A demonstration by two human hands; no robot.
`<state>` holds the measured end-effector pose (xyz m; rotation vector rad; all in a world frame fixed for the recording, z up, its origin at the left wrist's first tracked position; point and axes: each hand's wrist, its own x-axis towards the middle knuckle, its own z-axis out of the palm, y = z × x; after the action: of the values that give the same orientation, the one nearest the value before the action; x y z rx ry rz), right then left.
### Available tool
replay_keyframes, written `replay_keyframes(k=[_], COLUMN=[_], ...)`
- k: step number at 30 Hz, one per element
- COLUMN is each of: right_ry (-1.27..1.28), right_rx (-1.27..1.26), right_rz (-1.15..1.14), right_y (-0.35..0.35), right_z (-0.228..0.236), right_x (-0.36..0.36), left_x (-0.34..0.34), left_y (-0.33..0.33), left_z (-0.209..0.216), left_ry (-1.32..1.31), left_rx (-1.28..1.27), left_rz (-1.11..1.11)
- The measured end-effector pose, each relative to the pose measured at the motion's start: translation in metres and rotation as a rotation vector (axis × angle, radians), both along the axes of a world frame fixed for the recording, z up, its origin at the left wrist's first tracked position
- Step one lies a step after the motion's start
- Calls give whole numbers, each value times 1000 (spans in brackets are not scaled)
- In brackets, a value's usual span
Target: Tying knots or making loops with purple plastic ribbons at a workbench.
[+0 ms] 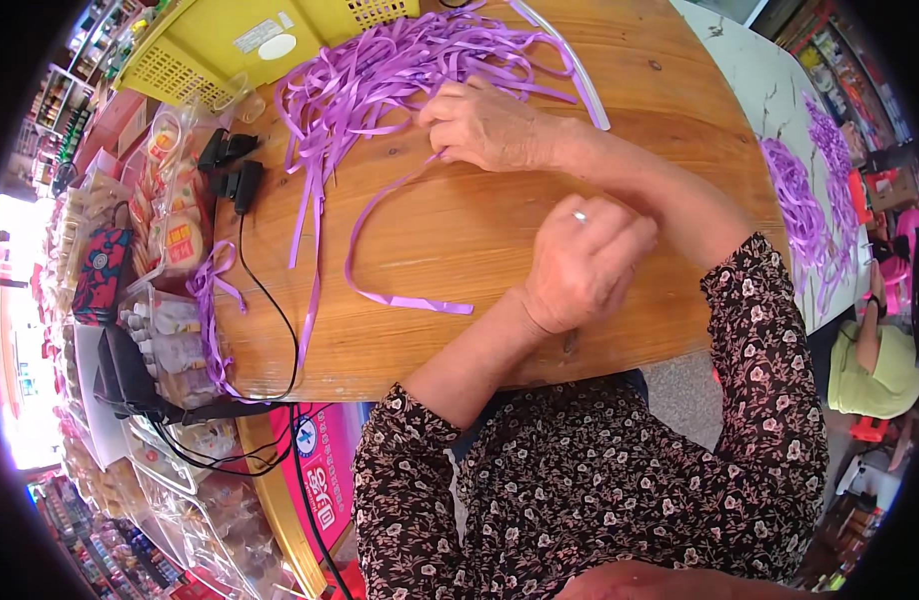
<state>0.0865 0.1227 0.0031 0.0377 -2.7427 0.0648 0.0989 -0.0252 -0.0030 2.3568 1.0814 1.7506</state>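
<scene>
A tangled heap of purple ribbons [380, 75] lies on the wooden table [620, 95] in front of me. My right hand [492, 127] reaches across to the heap's near edge, its fingers closed on a purple ribbon. From those fingers a loose length of ribbon [420, 302] curls left and back over the table top. My left hand [592, 262], with a ring on one finger, is raised over the table below my right forearm. Its fingers are curled in, and whatever they might hold is hidden.
A yellow plastic basket [310, 45] stands behind the heap. Black plugs [242, 185] with a cable and packaged goods [180, 245] sit along the left. A pale strip [587, 90] lies right of the heap. More purple ribbons [795, 200] rest on a white marbled surface [745, 75]; a person [875, 365] is beyond.
</scene>
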Motion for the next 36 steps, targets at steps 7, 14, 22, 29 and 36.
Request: replay_keyframes(k=[7,14,22,29,36], right_ry=[155,334,277,207,326], right_rx=[-626,-1148,-1407,-1247,-973], right_rz=[-157,-156,-199,-272,-352], right_y=[-16,-46,-53,-52,-33], right_z=[31,46,35,29,23], right_x=[82,126,148,166,191], left_x=[-39,-25,-23,-35,-92], left_y=[19,20,20,19,23], left_z=[29,17,1,21,25], left_ry=[-219,-824,-490,-165,139], left_rx=[200,-493,-399,-127,-27], left_rz=[581,-196,21,299,919])
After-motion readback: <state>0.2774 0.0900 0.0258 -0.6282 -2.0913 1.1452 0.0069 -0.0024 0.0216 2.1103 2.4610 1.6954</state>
